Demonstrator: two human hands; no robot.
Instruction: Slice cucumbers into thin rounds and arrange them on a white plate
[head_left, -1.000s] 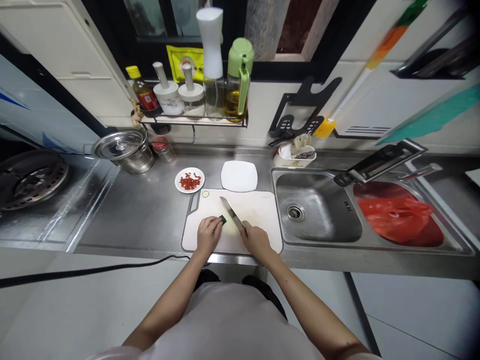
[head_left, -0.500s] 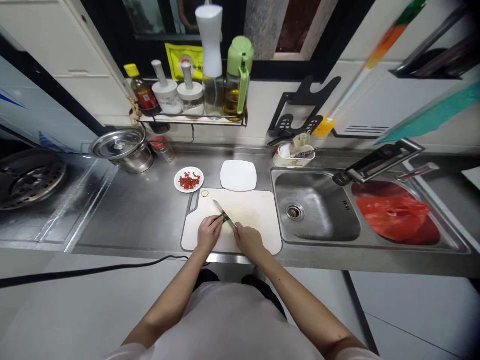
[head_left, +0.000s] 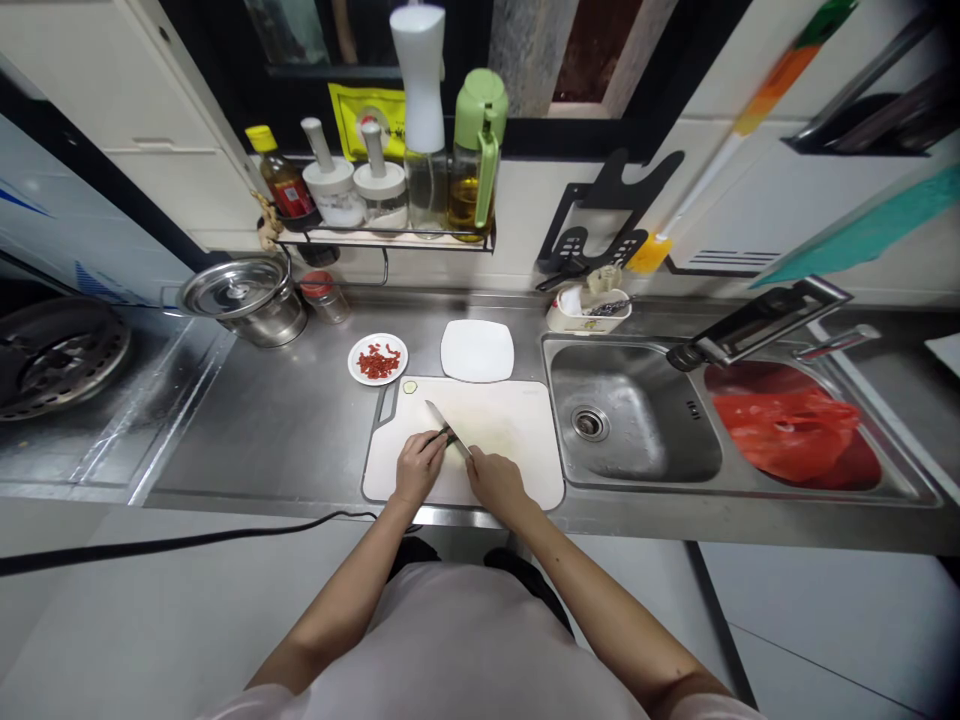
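Observation:
A white cutting board [head_left: 502,420] lies on the steel counter in front of me. My left hand [head_left: 418,467] is curled over a small dark green vegetable piece [head_left: 448,435] and pins it to the board. My right hand [head_left: 495,484] is closed on the handle of a knife [head_left: 444,426], whose blade points up-left and rests right against the green piece by my left fingertips. One pale round slice [head_left: 409,387] sits at the board's top left corner.
A small plate of chopped red chilli [head_left: 379,360] and a bare white square plate [head_left: 477,351] stand behind the board. A lidded pot [head_left: 241,298] is at the left, a double sink [head_left: 637,425] with a red bag [head_left: 787,425] at the right. Condiment bottles fill the wall shelf [head_left: 386,238].
The knife has swung left across the board, from beside the green piece to lying against it at my left fingertips. My left hand has stayed put.

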